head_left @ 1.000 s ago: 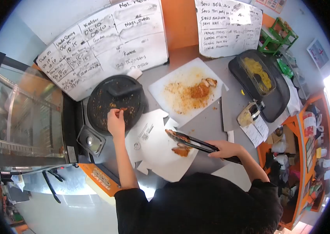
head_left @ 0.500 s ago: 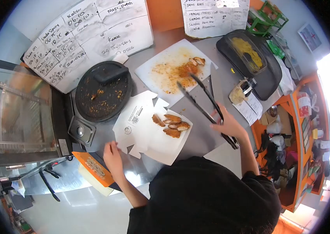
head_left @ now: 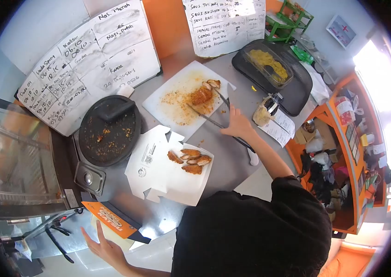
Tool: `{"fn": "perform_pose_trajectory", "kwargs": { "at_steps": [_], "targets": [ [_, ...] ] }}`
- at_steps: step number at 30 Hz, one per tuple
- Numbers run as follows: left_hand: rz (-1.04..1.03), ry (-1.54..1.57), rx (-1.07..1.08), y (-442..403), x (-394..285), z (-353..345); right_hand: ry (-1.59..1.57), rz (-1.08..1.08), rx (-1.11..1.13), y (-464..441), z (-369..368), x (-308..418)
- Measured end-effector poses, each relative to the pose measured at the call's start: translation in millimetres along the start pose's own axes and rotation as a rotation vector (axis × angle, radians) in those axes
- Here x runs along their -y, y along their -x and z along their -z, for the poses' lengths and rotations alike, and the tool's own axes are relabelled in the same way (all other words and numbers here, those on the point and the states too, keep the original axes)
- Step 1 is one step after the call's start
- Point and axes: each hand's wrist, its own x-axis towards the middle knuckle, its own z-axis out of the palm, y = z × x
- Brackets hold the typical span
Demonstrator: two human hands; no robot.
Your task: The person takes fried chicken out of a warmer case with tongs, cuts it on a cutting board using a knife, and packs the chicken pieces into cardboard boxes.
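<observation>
My right hand (head_left: 239, 125) is closed around black tongs (head_left: 211, 121). The tongs' arms are apart, their tips around the sliced fried chicken (head_left: 202, 95) on the white cutting board (head_left: 163, 87); I cannot tell whether they touch it. My left hand (head_left: 106, 249) is off the counter at the lower left, empty, with its fingers spread. It is nearest to an orange and black printed box (head_left: 107, 219). Between my hands lies an unfolded white takeaway box (head_left: 158, 182), holding several cut chicken pieces (head_left: 192, 165). A white handle (head_left: 253, 157) sticks out below my right forearm.
Left of the box are a round black tray (head_left: 110, 145) with crumbs and a small steel lid (head_left: 90, 178). At the right stand a black tray (head_left: 299, 92) with a tub of yellow food (head_left: 269, 64), and receipts (head_left: 276, 129). Whiteboards (head_left: 89, 60) lean at the back.
My right hand has moved the tongs forward, bringing their tips to the chicken on the board. My left hand has dropped away from the takeaway box and spread its fingers. The view has shifted.
</observation>
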Motion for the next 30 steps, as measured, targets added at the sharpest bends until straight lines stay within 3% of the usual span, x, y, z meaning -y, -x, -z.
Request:
{"fn": "perform_pose_trajectory", "kwargs": {
  "at_steps": [7, 10, 14, 15, 18, 21, 25, 29, 30],
  "targets": [
    [-0.239, -0.128, 0.092, -47, -21, -1, -0.036, -0.009, 0.054, -31, -12, 2],
    [-0.484, -0.066, 0.180, -66, -1, -8, -0.054, 0.001, 0.010, -36, -15, 5],
    [-0.119, -0.014, 0.269, -81, 12, -4, -0.053, -0.010, -0.086, -30, -4, 7],
    [-0.120, -0.026, 0.336, -88, 13, 5, -0.046, -0.014, -0.121, -27, 1, 10],
    [0.130, 0.487, 0.284, -93, -2, 22, -0.032, -0.045, -0.131, -23, 2, 9],
    [0.070, 0.574, 0.223, -112, -16, 25, -0.049, -0.041, -0.005, -32, 0, 4],
    [0.017, 0.927, 0.179, -152, -46, 7, -0.089, -0.032, -0.039, -56, -14, -5],
    [-0.032, 1.202, 0.348, -198, -79, -42, -0.091, -0.007, -0.121, -74, -21, -13],
    [-0.011, 1.150, 0.402, -203, -101, -40, -0.096, 0.009, -0.149, -75, -22, -17]
  ]
}}
